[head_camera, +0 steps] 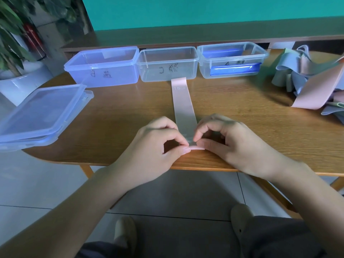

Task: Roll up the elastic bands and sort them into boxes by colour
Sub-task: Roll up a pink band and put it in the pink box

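Note:
A pink elastic band (182, 101) lies flat on the wooden table (119, 116), stretched from the front edge to the middle box. Its near end is folded into a small roll. My left hand (158, 144) pinches that end from the left between thumb and fingertips, and my right hand (221, 138) pinches it from the right. Three open plastic boxes stand in a row at the back: a bluish one (104, 67) on the left, a clear one (168, 63) in the middle, and a clear one (231, 59) on the right that holds something blue.
A heap of grey-blue and pink bands (314, 79) lies at the table's right end. Stacked box lids (41, 116) overhang the left edge. A potted plant (13, 43) stands at the far left. My knees and shoes are below the table's front edge.

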`<control>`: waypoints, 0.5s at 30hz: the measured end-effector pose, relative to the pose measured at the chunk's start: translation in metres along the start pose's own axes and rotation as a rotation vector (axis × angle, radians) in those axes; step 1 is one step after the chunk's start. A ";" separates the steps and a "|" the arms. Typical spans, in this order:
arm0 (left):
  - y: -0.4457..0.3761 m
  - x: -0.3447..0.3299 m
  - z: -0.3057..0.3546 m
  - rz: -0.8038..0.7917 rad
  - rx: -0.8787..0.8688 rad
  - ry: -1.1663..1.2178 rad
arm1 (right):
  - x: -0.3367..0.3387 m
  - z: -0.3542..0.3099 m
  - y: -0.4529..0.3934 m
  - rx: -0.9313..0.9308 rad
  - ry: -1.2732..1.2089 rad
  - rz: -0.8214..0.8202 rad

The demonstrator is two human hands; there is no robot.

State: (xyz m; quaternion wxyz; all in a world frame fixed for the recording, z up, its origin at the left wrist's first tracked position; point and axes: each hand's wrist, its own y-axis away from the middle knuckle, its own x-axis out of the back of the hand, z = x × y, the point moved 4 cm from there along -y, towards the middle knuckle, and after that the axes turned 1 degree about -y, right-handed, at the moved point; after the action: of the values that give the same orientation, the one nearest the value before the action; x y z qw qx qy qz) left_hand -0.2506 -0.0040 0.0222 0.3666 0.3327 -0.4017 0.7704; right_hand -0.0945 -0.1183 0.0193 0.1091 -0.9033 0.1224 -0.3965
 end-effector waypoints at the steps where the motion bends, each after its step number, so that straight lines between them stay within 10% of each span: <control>1: 0.000 0.000 0.000 0.004 -0.005 -0.009 | 0.000 0.000 0.001 0.020 0.019 -0.006; 15: -0.002 0.000 0.000 0.026 -0.012 0.024 | 0.001 0.001 0.002 0.049 0.095 -0.010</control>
State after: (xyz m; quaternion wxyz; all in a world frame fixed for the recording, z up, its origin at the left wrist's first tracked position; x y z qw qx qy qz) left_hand -0.2493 -0.0031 0.0228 0.3632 0.3160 -0.4064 0.7766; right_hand -0.0930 -0.1202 0.0191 0.1233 -0.8811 0.1130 -0.4424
